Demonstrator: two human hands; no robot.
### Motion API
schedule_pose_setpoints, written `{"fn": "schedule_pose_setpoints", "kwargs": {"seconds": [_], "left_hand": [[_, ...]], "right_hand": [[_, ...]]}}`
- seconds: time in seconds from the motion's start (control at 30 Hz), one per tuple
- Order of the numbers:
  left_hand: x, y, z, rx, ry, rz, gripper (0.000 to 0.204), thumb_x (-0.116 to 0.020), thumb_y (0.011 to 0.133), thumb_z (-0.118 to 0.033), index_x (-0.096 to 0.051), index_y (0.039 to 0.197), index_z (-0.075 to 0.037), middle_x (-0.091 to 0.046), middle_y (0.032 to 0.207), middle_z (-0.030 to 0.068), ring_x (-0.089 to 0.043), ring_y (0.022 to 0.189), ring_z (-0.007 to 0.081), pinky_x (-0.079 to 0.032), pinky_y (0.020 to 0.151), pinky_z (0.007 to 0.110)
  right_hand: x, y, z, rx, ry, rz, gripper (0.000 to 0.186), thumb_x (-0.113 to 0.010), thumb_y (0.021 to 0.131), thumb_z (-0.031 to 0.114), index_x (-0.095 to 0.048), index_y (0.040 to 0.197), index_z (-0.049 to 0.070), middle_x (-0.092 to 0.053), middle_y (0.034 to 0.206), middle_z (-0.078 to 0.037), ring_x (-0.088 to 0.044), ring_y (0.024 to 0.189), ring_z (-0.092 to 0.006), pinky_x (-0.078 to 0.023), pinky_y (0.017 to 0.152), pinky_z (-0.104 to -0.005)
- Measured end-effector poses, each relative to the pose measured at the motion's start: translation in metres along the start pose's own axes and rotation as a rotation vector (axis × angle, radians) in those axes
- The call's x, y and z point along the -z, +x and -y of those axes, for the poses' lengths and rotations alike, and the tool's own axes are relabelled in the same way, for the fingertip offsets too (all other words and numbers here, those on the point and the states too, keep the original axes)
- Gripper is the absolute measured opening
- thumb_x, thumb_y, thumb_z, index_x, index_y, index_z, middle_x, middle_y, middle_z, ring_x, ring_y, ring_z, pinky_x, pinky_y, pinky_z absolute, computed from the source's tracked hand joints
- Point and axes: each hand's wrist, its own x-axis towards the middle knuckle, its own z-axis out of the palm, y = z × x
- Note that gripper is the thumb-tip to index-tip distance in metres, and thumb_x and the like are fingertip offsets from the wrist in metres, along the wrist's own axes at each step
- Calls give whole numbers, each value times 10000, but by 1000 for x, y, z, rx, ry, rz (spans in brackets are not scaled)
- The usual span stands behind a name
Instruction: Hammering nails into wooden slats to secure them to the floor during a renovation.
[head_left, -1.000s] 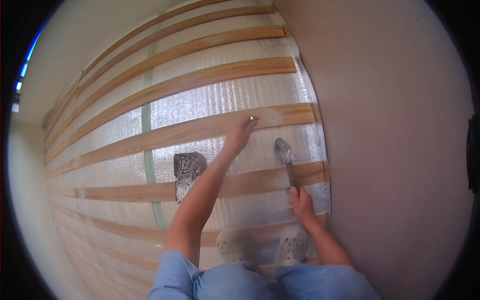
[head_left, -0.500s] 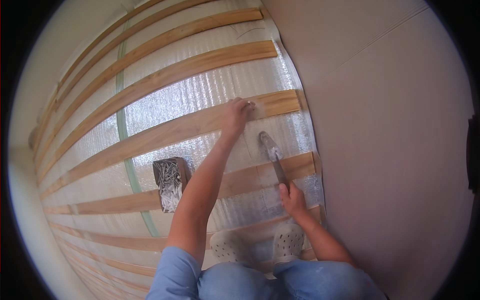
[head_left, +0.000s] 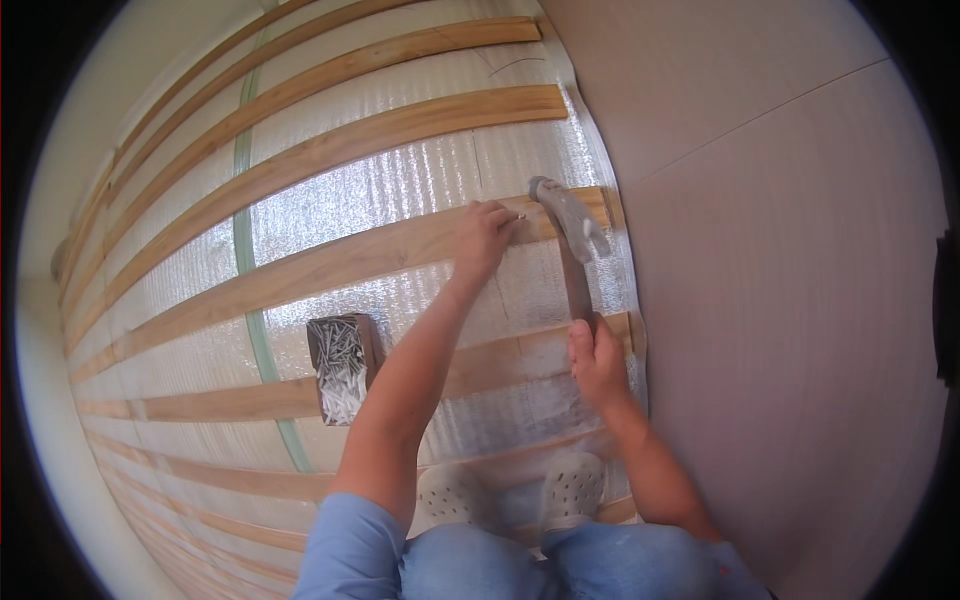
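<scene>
My left hand (head_left: 485, 240) rests on a wooden batten (head_left: 370, 250), fingertips pinched on what looks like a nail (head_left: 520, 216), tiny and partly covered by the fingers. In my right hand (head_left: 602, 368) is a claw hammer (head_left: 576, 275), gripped low on its dark handle. The hammer's dusty metal head is raised beside the left fingertips, over the batten's right end, apart from the nail. To the left of my left forearm stands an open cardboard box (head_left: 372, 340) of grey metal fasteners and white plastic pieces.
Several parallel battens (head_left: 450, 108) lie across silvery foil underlay (head_left: 340, 190). Green tape (head_left: 243, 240) crosses the foil on the left. Smooth brownish boarding (head_left: 780, 300) borders the foil on the right. My perforated clogs (head_left: 575, 485) are close below the hammer.
My right hand has moved up, raising the hammer from the foil to beside the left fingers, its head now turned sideways. The left hand keeps its pinch on the batten; the view shifted slightly.
</scene>
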Motion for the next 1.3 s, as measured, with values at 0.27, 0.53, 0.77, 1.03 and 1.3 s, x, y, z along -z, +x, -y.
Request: {"fn": "schedule_pose_setpoints", "kwargs": {"seconds": [0.27,0.53,0.77,1.03,1.3], "left_hand": [[7,4,4,-49,18,53,214,-718,800,-173,-727,992,-79,-643,963,93,-574,928,297,-483,829,391],[86,-10,37,39,125,152,664,-818,699,-108,-553,1300,-10,-482,1265,206,-553,1099,359,-481,946,426],[74,-27,55,-16,345,131,762,-861,631,-135,-547,1312,4,-507,1278,206,-535,1154,393,-478,973,434],[85,-27,46,28,302,158,767,-853,640,-133,-536,1320,23,-515,1272,216,-517,1178,396,-442,1016,431],[79,-34,60,-7,348,142,757,-847,662,-160,-527,1328,1,-500,1279,218,-523,1150,410,-456,990,451]], "right_hand": [[33,-17,80,-184,372,119,456,-431,1026,469,-539,988,27,-529,708,-27,-502,580,-118,-438,534,-282],[32,-5,79,550,430,-23,680,-511,890,704,-468,1044,43,-489,706,-50,-464,534,-124,-423,492,-277],[11,19,10,-172,-103,189,451,-423,1026,460,-561,973,33,-514,653,-34,-525,575,-125,-440,527,-282],[22,6,99,691,478,-117,688,-496,880,730,-478,957,47,-481,684,-44,-480,553,-127,-425,516,-272],[15,13,41,-379,165,291,518,-485,986,550,-551,940,38,-512,668,-29,-486,532,-91,-398,477,-265]]}}
